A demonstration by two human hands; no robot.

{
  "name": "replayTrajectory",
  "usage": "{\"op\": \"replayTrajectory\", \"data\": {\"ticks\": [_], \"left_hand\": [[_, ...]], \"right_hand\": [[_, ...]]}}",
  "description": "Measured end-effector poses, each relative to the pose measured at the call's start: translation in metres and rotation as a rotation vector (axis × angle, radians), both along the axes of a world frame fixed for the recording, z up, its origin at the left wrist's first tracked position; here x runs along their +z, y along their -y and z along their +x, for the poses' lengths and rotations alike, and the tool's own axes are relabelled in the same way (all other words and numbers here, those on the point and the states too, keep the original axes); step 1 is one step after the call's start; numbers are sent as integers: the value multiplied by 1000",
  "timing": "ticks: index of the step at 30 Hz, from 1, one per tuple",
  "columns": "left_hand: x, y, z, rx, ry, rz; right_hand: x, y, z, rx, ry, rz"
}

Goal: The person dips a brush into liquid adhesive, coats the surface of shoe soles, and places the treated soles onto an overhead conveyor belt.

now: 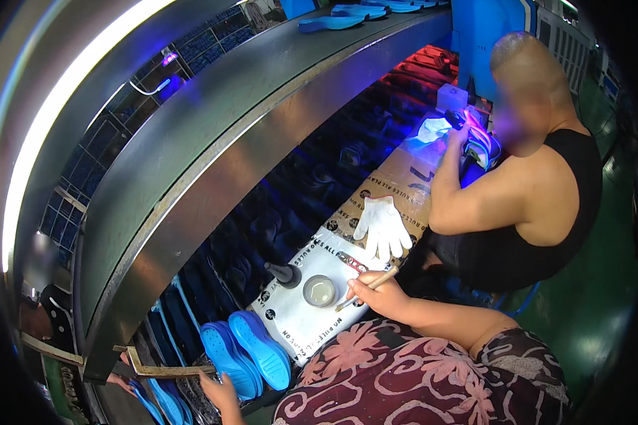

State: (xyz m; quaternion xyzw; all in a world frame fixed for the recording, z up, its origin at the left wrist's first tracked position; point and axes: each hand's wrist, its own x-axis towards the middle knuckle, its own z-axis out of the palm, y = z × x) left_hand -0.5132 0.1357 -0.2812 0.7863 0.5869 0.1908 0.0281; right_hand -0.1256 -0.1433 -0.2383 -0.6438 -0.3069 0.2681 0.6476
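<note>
My right hand (379,295) grips a wooden-handled brush (383,278), its bristles pointing down at the white printed sheet. Just left of the bristles stands a small round cup (320,291) of clear, pale liquid. Behind the cup is a black bottle (284,275) with a narrow tip. At the lower left my left hand (221,394) reaches forward, thumb and forefinger apart, with nothing visible between them. It is beside a pair of bright blue shoe soles (261,348) and close to the end of a worn metal bar (174,371); contact is unclear.
A white glove (384,225) lies on the brown cardboard (354,209). At the right a person (524,177) works under violet light. A long conveyor (227,127) curves overhead, bearing blue soles (333,21). Another person's hand (122,383) is by more blue soles (166,402).
</note>
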Motion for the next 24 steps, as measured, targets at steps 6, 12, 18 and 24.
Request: {"op": "replayTrajectory", "data": {"ticks": [6, 12, 18, 24], "left_hand": [[-47, -16, -40, -31, 383, -541], [34, 10, -12, 167, 1291, -1113], [59, 67, 55, -161, 1371, -1317], [58, 87, 79, -156, 1311, -1201]], "right_hand": [[-3, -16, -8, -3, -68, -57], [-2, -24, 3, -78, -8, -134], [-5, -55, 15, -16, 179, -171], [-13, -96, 12, 185, 515, -278]]}}
